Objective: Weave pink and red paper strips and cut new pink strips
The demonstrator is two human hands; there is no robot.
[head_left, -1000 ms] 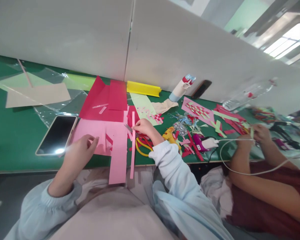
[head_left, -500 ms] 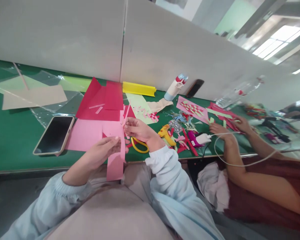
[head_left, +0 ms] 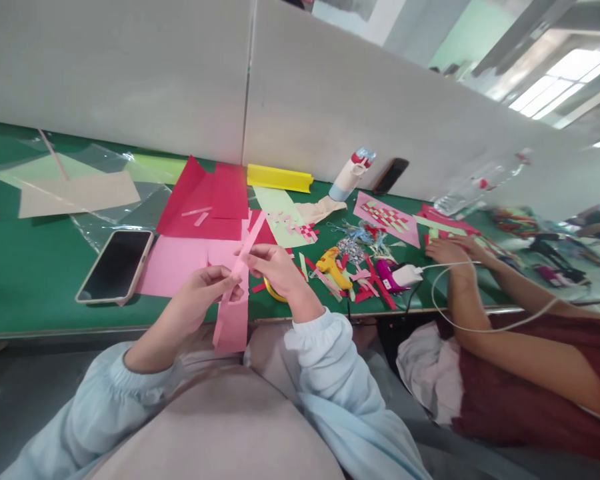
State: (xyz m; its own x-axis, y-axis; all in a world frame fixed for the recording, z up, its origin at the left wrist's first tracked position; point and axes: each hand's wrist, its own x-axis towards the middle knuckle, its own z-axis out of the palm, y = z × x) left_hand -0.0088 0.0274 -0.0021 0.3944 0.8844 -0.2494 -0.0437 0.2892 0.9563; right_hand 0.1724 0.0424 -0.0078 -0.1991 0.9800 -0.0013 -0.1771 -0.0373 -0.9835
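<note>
A narrow pink paper strip (head_left: 253, 237) is held slantwise between my two hands above the table's front edge. My left hand (head_left: 205, 291) pinches its lower part, fingers closed. My right hand (head_left: 276, 270) grips it higher up between thumb and fingers. Below them, a wider piece of pink paper (head_left: 233, 330) hangs past the table edge toward my lap. Flat behind my left hand lies a pink sheet (head_left: 167, 267), with red sheets (head_left: 195, 207) overlapping its far side. A yellow loop (head_left: 274, 291), partly hidden, shows under my right hand.
A phone (head_left: 115, 267) lies at left near plastic sleeves. To the right are a yellow glue gun (head_left: 333, 267), paper scraps, a silver ball (head_left: 351, 251) and a purple device (head_left: 391, 276) with a white cable. A bottle (head_left: 351, 175) stands behind. A co-worker's hands (head_left: 447, 251) work farther right.
The strip has tilted to the right and shows more of its width. My left hand has closed on it, and my right hand has shifted slightly down. The co-worker's hands have moved closer together.
</note>
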